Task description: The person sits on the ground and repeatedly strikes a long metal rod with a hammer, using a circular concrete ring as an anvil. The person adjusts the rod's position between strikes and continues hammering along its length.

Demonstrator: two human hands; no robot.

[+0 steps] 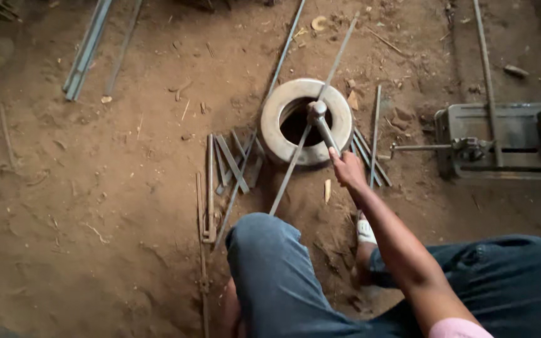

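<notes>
My right hand [347,167] grips the handle of a hammer [318,116], whose metal head rests on a long thin steel rod [292,166]. The rod lies slanted across a thick whitish metal ring [281,106] with a dark hole, set on the dirt floor. My left hand is hidden below my knee in blue jeans [270,269]; part of the left arm shows at the bottom edge. My foot in a white sandal [365,230] is planted beside the ring.
Several short flat steel strips [230,164] lie left of the ring, more [370,153] to its right. Long bars [86,50] rest at top left. A grey metal bending machine [502,141] stands at right. Dirt floor with scattered scraps.
</notes>
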